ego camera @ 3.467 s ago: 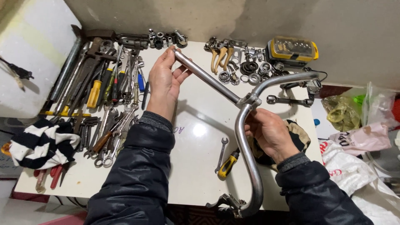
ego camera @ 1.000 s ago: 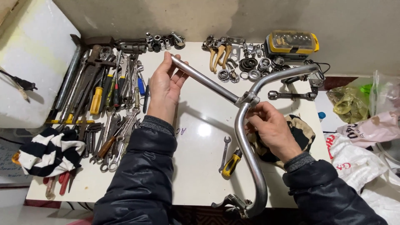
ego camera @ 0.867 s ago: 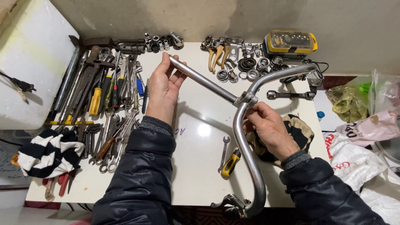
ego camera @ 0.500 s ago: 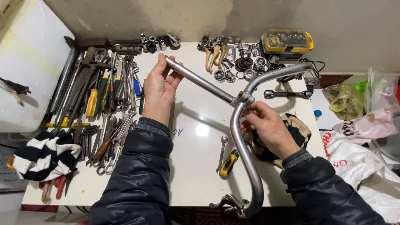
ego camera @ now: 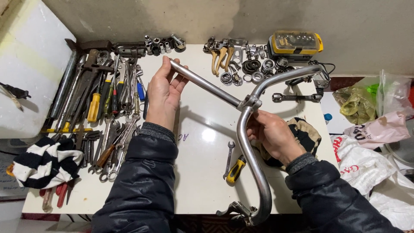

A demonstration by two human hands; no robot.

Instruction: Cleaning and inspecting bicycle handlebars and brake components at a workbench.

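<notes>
Gripping handlebar (ego camera: 241, 129) w/ tools (ego camera: 108, 103) alongside

A single head-worn camera looks steeply down, almost straight, onto a white rectangular tabletop (ego camera: 202, 181); the wearer stands at the table's near edge, which runs along the bottom of the frame, and the view faces forward toward a grey plastered wall (ego camera: 215, 21) that crosses the top; the camera is close, so the wearer's own two dark padded sleeves (ego camera: 142, 185) rise from the bottom edge and fill much of the lower half; the whole width of the table fits in view, from a white foam block (ego camera: 30, 77) at the left to crumpled plastic bags (ego camera: 375, 129) at the right; no second view exists to share the scene.
</notes>
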